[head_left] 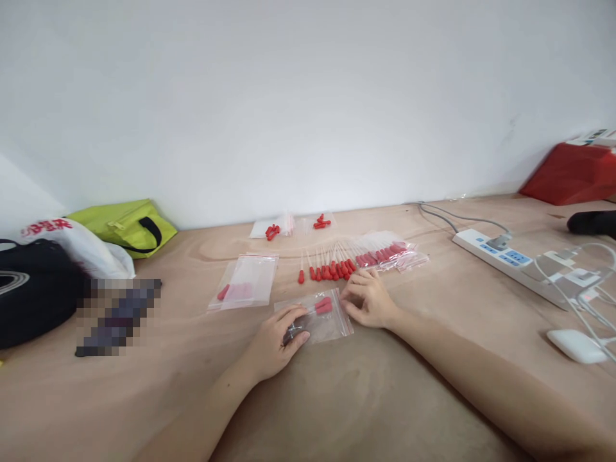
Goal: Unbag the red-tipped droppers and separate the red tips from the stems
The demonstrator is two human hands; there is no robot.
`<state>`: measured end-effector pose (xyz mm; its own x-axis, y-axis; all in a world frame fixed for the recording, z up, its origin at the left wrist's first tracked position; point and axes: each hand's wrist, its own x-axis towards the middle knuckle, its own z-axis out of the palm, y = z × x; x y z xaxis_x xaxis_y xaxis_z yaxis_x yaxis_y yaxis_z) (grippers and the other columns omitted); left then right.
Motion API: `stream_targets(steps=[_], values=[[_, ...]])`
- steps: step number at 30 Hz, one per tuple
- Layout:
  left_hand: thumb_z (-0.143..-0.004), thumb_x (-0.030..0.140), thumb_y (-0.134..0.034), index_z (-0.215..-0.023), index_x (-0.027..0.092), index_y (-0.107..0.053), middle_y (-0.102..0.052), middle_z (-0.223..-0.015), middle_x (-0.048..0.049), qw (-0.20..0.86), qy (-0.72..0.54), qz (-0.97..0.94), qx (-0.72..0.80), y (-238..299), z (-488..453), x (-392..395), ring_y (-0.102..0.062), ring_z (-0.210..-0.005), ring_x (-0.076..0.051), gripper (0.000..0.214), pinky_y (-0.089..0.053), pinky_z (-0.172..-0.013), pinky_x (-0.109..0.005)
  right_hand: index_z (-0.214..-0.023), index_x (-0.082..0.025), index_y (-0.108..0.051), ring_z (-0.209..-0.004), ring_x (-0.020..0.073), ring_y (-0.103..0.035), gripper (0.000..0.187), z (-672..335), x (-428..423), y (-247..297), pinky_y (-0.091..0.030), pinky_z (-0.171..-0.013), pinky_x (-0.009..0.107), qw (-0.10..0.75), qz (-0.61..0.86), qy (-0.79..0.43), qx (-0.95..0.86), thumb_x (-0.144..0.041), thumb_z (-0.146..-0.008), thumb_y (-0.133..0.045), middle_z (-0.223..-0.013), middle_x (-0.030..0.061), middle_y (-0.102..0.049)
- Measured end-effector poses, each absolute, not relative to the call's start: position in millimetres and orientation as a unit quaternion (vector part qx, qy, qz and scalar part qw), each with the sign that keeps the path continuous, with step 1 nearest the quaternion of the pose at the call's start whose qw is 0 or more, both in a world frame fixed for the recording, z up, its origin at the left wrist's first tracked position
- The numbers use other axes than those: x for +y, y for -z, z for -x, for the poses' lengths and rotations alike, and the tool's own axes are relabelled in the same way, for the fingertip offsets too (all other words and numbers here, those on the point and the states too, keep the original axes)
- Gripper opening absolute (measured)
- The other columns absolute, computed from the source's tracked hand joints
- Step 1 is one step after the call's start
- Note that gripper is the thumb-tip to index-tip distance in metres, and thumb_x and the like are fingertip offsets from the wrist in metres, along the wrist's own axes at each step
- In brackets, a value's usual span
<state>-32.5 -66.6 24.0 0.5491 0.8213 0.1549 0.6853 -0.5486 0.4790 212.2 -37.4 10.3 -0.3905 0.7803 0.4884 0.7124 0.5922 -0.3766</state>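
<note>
A clear zip bag (332,328) lies on the table with red-bulbed droppers (324,305) inside. My left hand (279,340) holds its left end, thumb and fingers a little apart on the plastic. At the bag's right end my right hand (368,299) has its fingers curled against the zip edge; the exact grip is partly hidden. Just beyond is a row of loose droppers (332,269) with red bulbs toward me and clear stems pointing away. To their right, filled zip bags (392,251) overlap in a pile.
Flat zip bags (257,273) lie at left, one dropper bulb showing. Loose red bulbs (272,231) rest on plastic bags near the wall. A power strip (505,256) with cables stands at right. A yellow-green bag (129,224) and a black bag (43,295) sit at left.
</note>
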Motion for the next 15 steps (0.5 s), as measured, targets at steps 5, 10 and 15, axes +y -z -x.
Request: stream_targets(steps=[5,10,15], values=[[-0.081,0.031,-0.048,-0.111,0.022,-0.051,-0.057,-0.116,-0.0055,0.185,-0.182,-0.861,0.437,-26.0,32.7,-67.6,-0.052,-0.108,-0.019,0.031,-0.043,-0.091,-0.035,-0.076,-0.023,-0.066,-0.073,0.0142,-0.048,0.009,-213.3,-45.0,-7.8,-0.025,-0.072,0.032,0.298,0.430,-0.103,-0.846,-0.028,-0.070,-0.061,-0.068,-0.0009,-0.059],[-0.082,0.031,-0.046,-0.115,0.023,-0.050,-0.056,-0.118,-0.0040,0.186,-0.161,-0.872,0.424,-28.4,32.5,-67.5,-0.044,-0.117,-0.019,0.034,-0.039,-0.096,-0.036,-0.092,-0.025,-0.066,-0.075,0.0145,-0.048,0.027,-208.0,-41.0,-5.2,-0.025,-0.071,0.032,0.284,0.433,-0.093,-0.850,-0.045,-0.075,-0.059,-0.071,0.0006,-0.060],[-0.083,0.034,-0.045,-0.118,0.024,-0.047,-0.050,-0.126,-0.0054,0.181,-0.139,-0.877,0.423,-26.9,32.1,-66.5,-0.043,-0.119,-0.021,0.037,-0.039,-0.096,-0.038,-0.093,-0.024,-0.064,-0.077,0.0158,-0.047,0.037,-201.5,-42.0,-6.6,-0.026,-0.069,0.030,0.251,0.453,-0.118,-0.847,-0.051,-0.067,-0.064,-0.076,0.0011,-0.059]])
